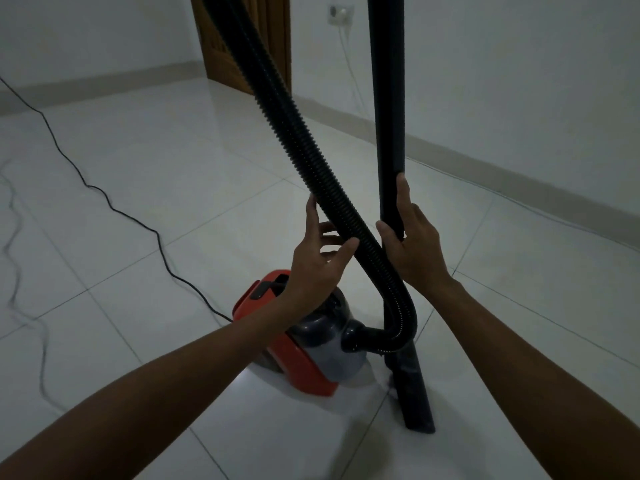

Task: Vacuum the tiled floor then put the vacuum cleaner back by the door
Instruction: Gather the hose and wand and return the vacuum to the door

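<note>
Gripping the rigid black wand (388, 133), the right hand (412, 244) steadies it; the left hand (318, 258), fingers open, touches the ribbed black hose (298, 133). The orange-and-grey canister vacuum (304, 344) sits mid-floor, wooden door (249, 39) well apart: return pending, vacuuming progress unclear

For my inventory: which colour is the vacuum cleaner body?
Red-orange with grey front, seen in the head view.

One camera only, worn on the person's head, looking forward and steeply down across the tiled floor (173, 174). It sits close above the two forearms, which enter from 7 and 5 o'clock and meet near the centre. The vacuum cleaner (304, 344) lies just below centre, near the wearer's feet. The far wall and wooden door (277, 46) sit at 12 o'clock. The wide lens bends the skirting lines toward the edges. No second view overlaps it.
</note>
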